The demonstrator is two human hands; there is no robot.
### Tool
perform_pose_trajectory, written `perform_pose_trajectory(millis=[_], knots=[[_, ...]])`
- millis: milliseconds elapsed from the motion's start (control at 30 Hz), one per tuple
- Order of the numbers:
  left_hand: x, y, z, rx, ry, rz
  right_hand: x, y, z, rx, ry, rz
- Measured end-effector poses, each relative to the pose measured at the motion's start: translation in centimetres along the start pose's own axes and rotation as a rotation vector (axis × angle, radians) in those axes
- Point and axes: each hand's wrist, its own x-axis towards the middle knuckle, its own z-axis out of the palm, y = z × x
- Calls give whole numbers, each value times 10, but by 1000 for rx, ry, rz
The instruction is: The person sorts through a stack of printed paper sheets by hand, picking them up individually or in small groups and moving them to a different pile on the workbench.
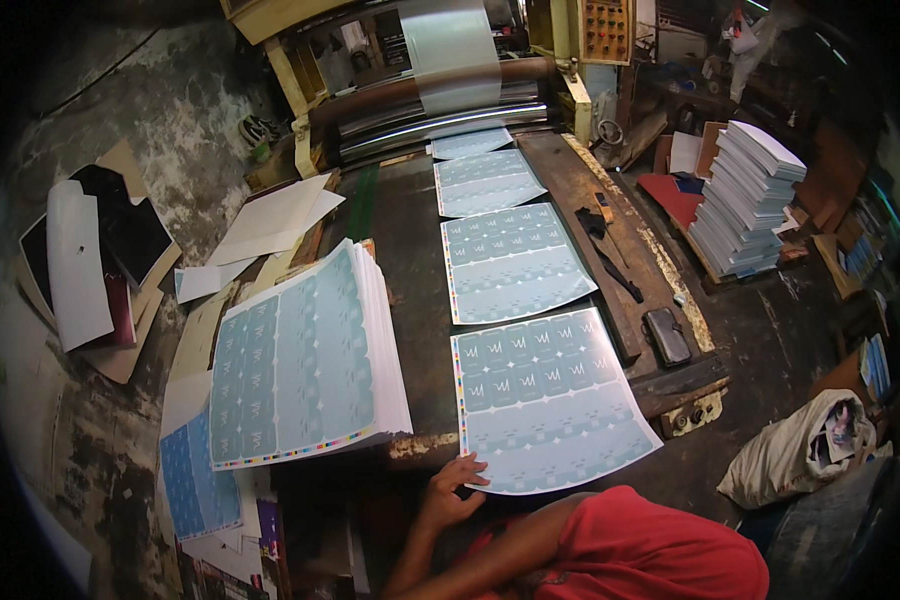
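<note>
My left hand [455, 490] is at the near left corner of a teal printed sheet [550, 400], its fingers and thumb closed about the corner. This glossy sheet curves down over the near edge of the machine bed. Behind it, more printed sheets [515, 250] run in a line back to the metal rollers [440, 125], where a clear film [450, 60] hangs. A bare arm in a red sleeve [660, 550] crosses the lower edge; my right hand does not show. Left of the bed stands a thick stack of printed sheets [300, 360].
A blue printed sheet [200, 475] lies beside the stack. Along the bed's right side are a black strap [610, 260] and a dark case [666, 336]. A tall paper pile [745, 205] and a white sack [800, 450] stand at right. Rolled paper [75, 265] leans at left.
</note>
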Motion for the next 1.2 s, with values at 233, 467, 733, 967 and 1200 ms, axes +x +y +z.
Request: perform_pose_trajectory(millis=[233,467,733,967,1200], knots=[[33,-34,8,29,-50,25,3,-8,2,74,83,-152],[77,-54,4,117,-89,39,3,-16,-11,30,145,-218],[115,-78,-14,194,-117,43,8,-22,-17,60,81,-206],[93,19,-27,457,-242,-46,-75,-111,-42,-303,99,-509],[29,144,-96,-54,-485,12,-230,-154,-193,-600,1281,-212]])
